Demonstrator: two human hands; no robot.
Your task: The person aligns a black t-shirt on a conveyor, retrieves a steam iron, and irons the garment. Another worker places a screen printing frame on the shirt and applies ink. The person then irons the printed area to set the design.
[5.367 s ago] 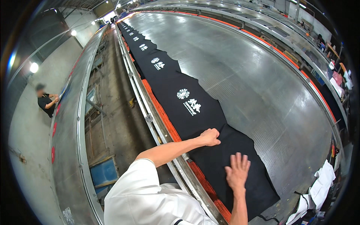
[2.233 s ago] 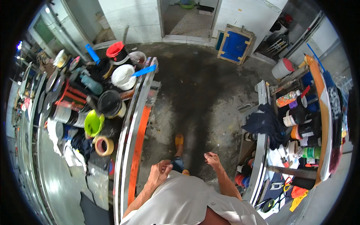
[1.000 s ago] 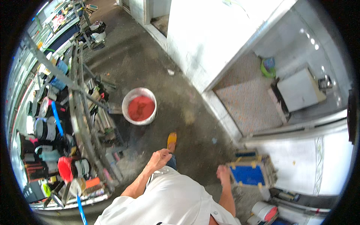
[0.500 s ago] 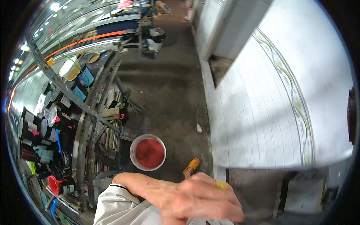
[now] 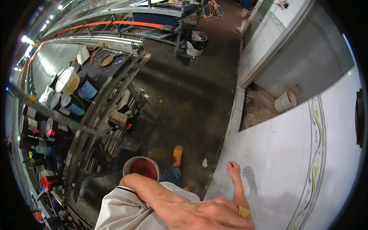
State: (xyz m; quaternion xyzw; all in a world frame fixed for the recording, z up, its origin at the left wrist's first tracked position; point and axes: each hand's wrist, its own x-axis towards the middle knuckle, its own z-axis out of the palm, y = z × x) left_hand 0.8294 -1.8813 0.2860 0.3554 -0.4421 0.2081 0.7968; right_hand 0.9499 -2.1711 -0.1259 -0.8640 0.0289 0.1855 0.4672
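Note:
My left hand (image 5: 207, 214) is large and close at the lower edge, its bare forearm crossing in front of me from a pale rolled sleeve (image 5: 115, 209). A gold-coloured ring (image 5: 243, 212) sits on one finger. The fingers bend under the knuckles, and what they may hold is hidden. My right hand (image 5: 232, 171) is a small fist in front of the white tiled wall, with nothing showing in it. Beyond my left forearm a white bucket (image 5: 126, 165) with red contents stands on the floor, partly covered by that arm. A yellow shoe (image 5: 177, 151) is on my foot.
On the left, a cluttered bench (image 5: 96, 102) holds ink tubs, including a pale yellow tub (image 5: 68, 81). The white tiled wall (image 5: 268, 153) runs along the right, broken by a doorway with a white bucket (image 5: 283, 104) inside. A bagged bin (image 5: 194, 49) stands farther ahead.
The view has moved forward and turned, and the bucket now sits lower, partly behind my left forearm. My right fist has come into view. My left hand stays bent across me.

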